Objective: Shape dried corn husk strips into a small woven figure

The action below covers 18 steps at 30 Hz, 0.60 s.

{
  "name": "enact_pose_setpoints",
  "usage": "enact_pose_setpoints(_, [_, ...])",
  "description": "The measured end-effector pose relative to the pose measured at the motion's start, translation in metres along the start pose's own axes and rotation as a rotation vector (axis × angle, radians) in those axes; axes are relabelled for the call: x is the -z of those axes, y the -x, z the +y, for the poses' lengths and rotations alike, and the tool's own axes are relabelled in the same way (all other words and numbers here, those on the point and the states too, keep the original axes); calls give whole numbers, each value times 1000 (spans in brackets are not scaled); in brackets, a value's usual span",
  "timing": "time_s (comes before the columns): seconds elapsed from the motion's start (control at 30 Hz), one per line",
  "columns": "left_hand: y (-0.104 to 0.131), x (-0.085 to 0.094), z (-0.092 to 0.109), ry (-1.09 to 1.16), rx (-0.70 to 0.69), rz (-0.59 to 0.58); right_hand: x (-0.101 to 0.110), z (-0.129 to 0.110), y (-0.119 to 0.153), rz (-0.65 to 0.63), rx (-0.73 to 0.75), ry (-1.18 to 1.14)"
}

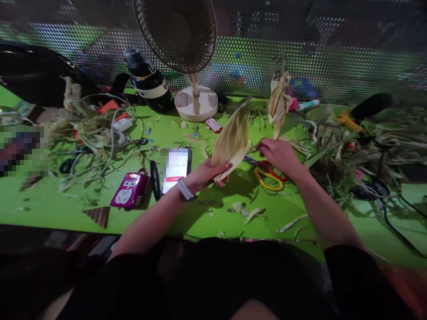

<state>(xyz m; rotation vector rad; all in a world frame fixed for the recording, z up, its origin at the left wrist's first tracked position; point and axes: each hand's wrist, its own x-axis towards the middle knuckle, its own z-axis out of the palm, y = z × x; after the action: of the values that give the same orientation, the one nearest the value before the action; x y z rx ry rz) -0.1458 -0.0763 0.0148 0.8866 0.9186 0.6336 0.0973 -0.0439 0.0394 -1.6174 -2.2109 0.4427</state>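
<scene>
My left hand [210,173] is closed round the lower end of a broad, pale dried corn husk [231,133], which stands up and fans out above the fingers. A bit of pink shows below the grip. To the right, my right hand [278,153] has its fingers pinched together at a thin husk strip [252,148] beside the big husk. Scissors [269,178] with red and yellow handles lie on the green table [200,218] just under that hand. Behind it stands a bundle of dried husks [278,102].
A fan [196,103] and a black bottle [151,84] stand at the back. Left of my hands lie a phone [176,164], a purple box with sockets [130,191] and a heap of husks and cables [90,124]. More husk scraps [330,146] and a yellow-and-black tool [350,121] are at right.
</scene>
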Motion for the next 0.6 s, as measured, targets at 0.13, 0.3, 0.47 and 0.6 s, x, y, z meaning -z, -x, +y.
enact_pose_setpoints(0.13, [6,4,7,-66,106,-163,29,42,-7,269,-337,248])
enact_pose_setpoints(0.3, [7,6,8,-65,140,-212,78,87,7,424,-688,396])
enact_pose_setpoints(0.47, [-3,0,-4,61,-33,40,79,56,14,429,-560,351])
enact_pose_setpoints(0.6, [-11,-2,-19,14,-141,166,23,-8,13,56,-282,-259])
